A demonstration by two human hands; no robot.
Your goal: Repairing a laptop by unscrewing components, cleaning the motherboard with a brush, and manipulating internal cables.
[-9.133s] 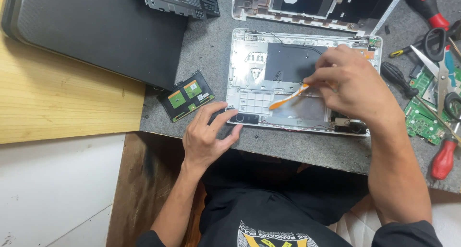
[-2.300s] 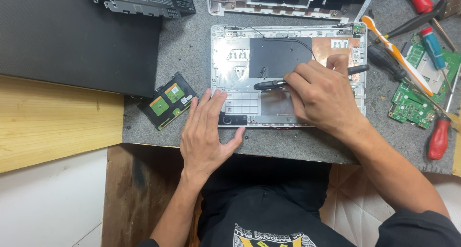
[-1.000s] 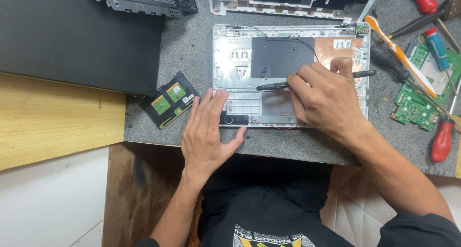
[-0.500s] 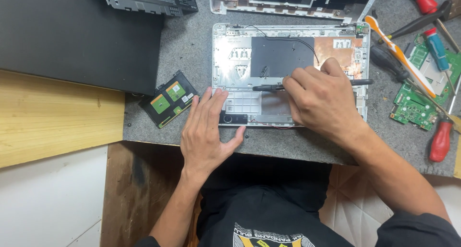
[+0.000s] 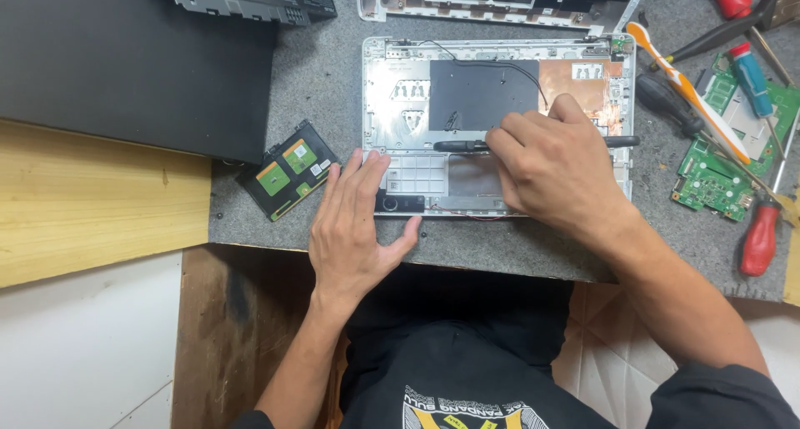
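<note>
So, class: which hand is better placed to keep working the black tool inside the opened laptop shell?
Probably right: the right hand already grips the black tool, while the left hand lies flat on the shell.

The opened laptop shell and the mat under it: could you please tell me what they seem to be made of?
The laptop shell looks like silvery-white moulded plastic, with ribs and screw posts showing; a patch of copper-coloured foil suggests metal shielding. The mat looks like grey speckled felt or rubber, matte and grainy.
</note>
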